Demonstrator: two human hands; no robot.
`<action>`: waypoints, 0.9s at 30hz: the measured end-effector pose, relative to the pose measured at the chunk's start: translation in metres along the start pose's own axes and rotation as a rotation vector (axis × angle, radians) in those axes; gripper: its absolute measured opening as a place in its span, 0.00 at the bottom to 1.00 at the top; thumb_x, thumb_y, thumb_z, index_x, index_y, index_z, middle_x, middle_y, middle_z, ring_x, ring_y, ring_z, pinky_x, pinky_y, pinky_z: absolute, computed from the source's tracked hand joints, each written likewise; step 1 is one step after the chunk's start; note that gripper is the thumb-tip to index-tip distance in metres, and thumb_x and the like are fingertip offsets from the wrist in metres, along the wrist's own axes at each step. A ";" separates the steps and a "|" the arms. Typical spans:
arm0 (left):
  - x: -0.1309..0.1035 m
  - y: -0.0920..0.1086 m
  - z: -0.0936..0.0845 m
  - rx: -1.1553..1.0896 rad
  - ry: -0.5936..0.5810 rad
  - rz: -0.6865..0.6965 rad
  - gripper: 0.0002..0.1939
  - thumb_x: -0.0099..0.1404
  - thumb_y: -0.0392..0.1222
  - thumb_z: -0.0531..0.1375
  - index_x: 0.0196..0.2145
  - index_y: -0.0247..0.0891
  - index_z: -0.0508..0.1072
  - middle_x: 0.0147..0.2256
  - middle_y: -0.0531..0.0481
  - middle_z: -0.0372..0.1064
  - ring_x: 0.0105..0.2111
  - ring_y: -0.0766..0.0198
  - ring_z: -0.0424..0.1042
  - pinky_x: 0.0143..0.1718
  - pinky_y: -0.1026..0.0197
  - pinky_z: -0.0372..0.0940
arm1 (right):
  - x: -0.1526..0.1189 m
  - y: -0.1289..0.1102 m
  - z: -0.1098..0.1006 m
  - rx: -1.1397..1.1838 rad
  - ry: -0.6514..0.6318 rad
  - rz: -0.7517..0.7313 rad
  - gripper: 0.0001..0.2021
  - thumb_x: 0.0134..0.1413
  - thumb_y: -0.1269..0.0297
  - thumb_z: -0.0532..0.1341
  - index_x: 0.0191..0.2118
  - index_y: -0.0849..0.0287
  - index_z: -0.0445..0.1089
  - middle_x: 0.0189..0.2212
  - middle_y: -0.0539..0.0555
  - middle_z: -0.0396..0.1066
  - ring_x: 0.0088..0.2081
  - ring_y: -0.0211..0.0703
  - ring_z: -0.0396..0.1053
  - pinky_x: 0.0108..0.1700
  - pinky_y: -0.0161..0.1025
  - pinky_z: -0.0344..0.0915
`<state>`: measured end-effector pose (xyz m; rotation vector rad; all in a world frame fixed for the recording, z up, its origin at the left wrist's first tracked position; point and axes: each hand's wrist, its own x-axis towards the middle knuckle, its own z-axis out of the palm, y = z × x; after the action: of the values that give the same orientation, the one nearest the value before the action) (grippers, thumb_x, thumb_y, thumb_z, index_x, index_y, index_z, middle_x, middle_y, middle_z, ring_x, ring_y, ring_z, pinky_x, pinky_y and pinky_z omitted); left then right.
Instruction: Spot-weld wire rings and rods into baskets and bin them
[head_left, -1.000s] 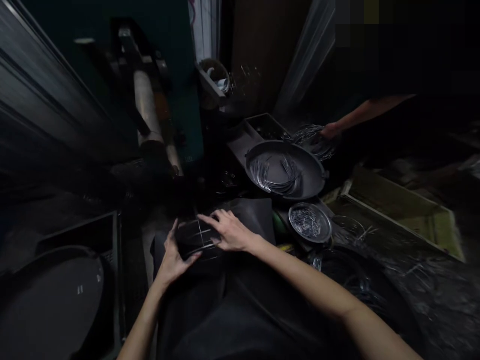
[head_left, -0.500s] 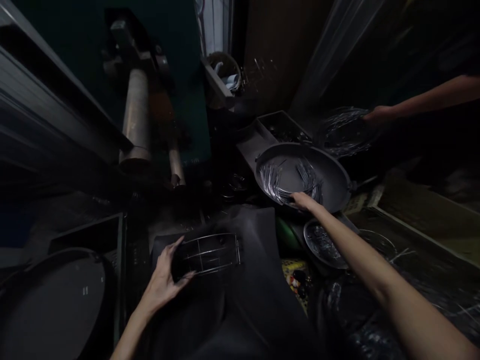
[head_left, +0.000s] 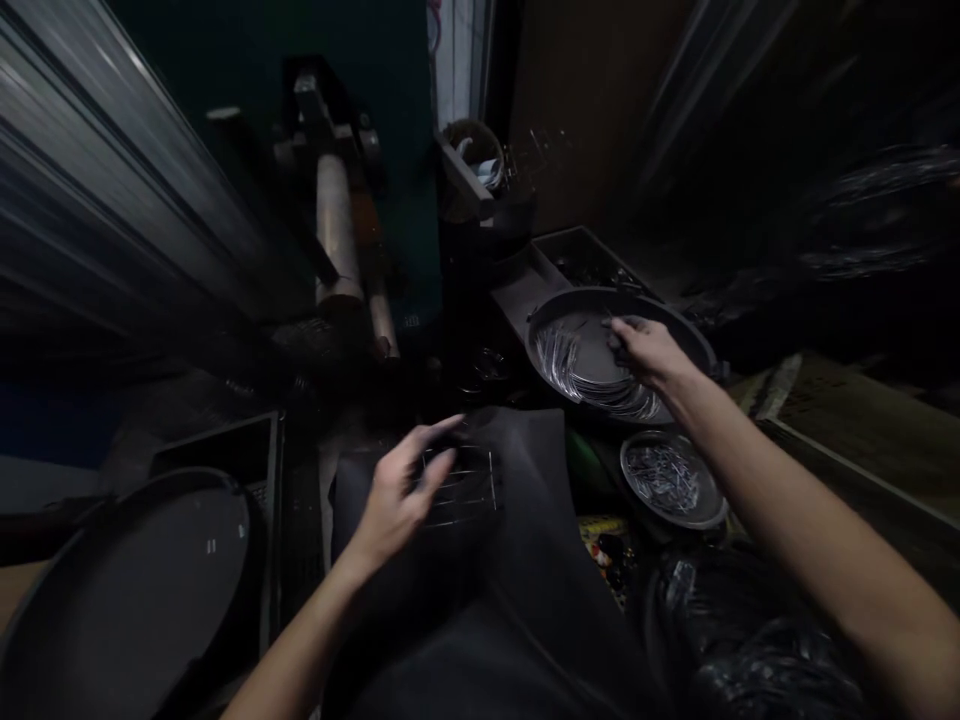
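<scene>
A rectangular frame of thin metal wire (head_left: 465, 490) lies on the dark cloth (head_left: 532, 450) over my lap. Just over its left end is my left hand (head_left: 401, 490), thumb and fingers apart, slightly blurred. My right hand (head_left: 649, 350) is closed in a pinch above a round grey pan (head_left: 690, 325) to the right; whatever is between its fingertips is too dark and small to make out. Curved metal wires (head_left: 559, 365) lie in a bundle along the pan's left and near sides, below that hand.
A bowl of small metal pieces (head_left: 667, 475) sits under my right forearm. Left stands a large dark round pan (head_left: 150, 600) beside a crate (head_left: 274, 520). Ahead is a green machine with a metal cylinder (head_left: 335, 220). A blurred wire coil (head_left: 877, 215) shows upper right.
My right hand has risen from the wires in the pan. My left hand has shifted right over the wire frame. The other person's hand and wire coil have moved right, the hand almost out of view.
</scene>
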<state>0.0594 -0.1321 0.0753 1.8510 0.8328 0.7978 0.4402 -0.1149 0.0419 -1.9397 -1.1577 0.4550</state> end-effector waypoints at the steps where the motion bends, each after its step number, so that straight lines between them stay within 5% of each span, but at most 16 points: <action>1: 0.008 0.008 0.015 -0.060 -0.044 0.025 0.19 0.68 0.45 0.52 0.55 0.42 0.67 0.48 0.46 0.70 0.48 0.57 0.70 0.52 0.54 0.63 | -0.002 -0.022 0.000 0.074 -0.044 -0.016 0.12 0.62 0.60 0.48 0.28 0.54 0.58 0.18 0.47 0.56 0.17 0.35 0.51 0.24 0.37 0.57; 4: 0.024 0.023 0.052 -0.164 -0.114 0.128 0.23 0.67 0.47 0.53 0.58 0.39 0.63 0.56 0.42 0.63 0.57 0.54 0.62 0.59 0.51 0.56 | -0.021 -0.089 0.005 0.298 -0.201 -0.071 0.16 0.61 0.55 0.48 0.23 0.51 0.49 0.19 0.46 0.49 0.18 0.34 0.44 0.22 0.36 0.54; 6: 0.022 0.024 0.066 -0.223 -0.168 0.160 0.23 0.68 0.50 0.52 0.56 0.37 0.64 0.51 0.42 0.67 0.54 0.56 0.64 0.57 0.53 0.57 | -0.039 -0.132 0.009 0.498 -0.312 -0.121 0.19 0.56 0.53 0.54 0.21 0.51 0.46 0.20 0.46 0.50 0.19 0.33 0.43 0.22 0.36 0.52; 9: 0.000 0.012 0.066 -0.368 -0.267 0.062 0.21 0.70 0.52 0.47 0.50 0.37 0.69 0.32 0.48 0.69 0.35 0.64 0.70 0.42 0.61 0.65 | -0.060 -0.183 0.017 0.746 -0.404 -0.134 0.20 0.52 0.60 0.59 0.19 0.54 0.46 0.19 0.44 0.50 0.19 0.30 0.39 0.22 0.35 0.46; 12: -0.028 -0.003 0.052 -0.461 -0.177 -0.065 0.22 0.69 0.55 0.47 0.44 0.35 0.72 0.21 0.54 0.59 0.22 0.70 0.61 0.30 0.66 0.60 | -0.073 -0.212 0.037 0.925 -0.437 -0.037 0.18 0.52 0.69 0.57 0.18 0.57 0.48 0.18 0.42 0.44 0.17 0.27 0.38 0.22 0.32 0.44; 16: -0.035 -0.016 0.034 -0.481 0.116 -0.192 0.21 0.68 0.55 0.50 0.39 0.34 0.70 0.18 0.57 0.56 0.19 0.72 0.56 0.25 0.68 0.56 | -0.114 -0.204 0.094 0.855 -0.462 0.030 0.11 0.55 0.59 0.58 0.24 0.56 0.62 0.23 0.48 0.62 0.25 0.34 0.61 0.32 0.36 0.61; 20: -0.028 -0.026 0.010 -0.441 0.038 -0.283 0.23 0.67 0.57 0.48 0.38 0.33 0.69 0.21 0.54 0.64 0.19 0.71 0.61 0.25 0.67 0.59 | -0.156 -0.160 0.138 0.393 -0.408 -0.220 0.17 0.52 0.46 0.59 0.27 0.56 0.67 0.31 0.54 0.68 0.36 0.46 0.67 0.40 0.43 0.64; 23: -0.041 -0.039 -0.014 -0.150 0.134 -0.197 0.21 0.66 0.54 0.53 0.49 0.36 0.66 0.41 0.43 0.71 0.40 0.61 0.71 0.43 0.58 0.65 | -0.151 -0.142 0.155 0.416 -0.433 -0.100 0.19 0.54 0.45 0.58 0.28 0.58 0.67 0.25 0.52 0.66 0.27 0.40 0.65 0.29 0.36 0.62; 25: -0.054 -0.056 -0.024 0.099 0.184 -0.097 0.34 0.57 0.53 0.63 0.57 0.38 0.60 0.56 0.38 0.60 0.56 0.50 0.60 0.57 0.48 0.55 | -0.136 -0.139 0.166 0.488 -0.491 0.046 0.18 0.53 0.47 0.59 0.30 0.59 0.66 0.19 0.49 0.63 0.19 0.34 0.59 0.20 0.32 0.55; 27: -0.065 -0.078 -0.023 0.247 0.098 -0.060 0.48 0.47 0.52 0.69 0.61 0.38 0.53 0.59 0.35 0.53 0.59 0.42 0.53 0.59 0.40 0.49 | -0.120 -0.140 0.177 0.524 -0.531 0.167 0.14 0.54 0.53 0.61 0.33 0.60 0.66 0.14 0.45 0.59 0.14 0.32 0.54 0.15 0.30 0.50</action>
<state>-0.0118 -0.1465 0.0005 2.0031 1.0851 0.7814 0.1853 -0.1017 0.0343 -1.4913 -1.0489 1.2839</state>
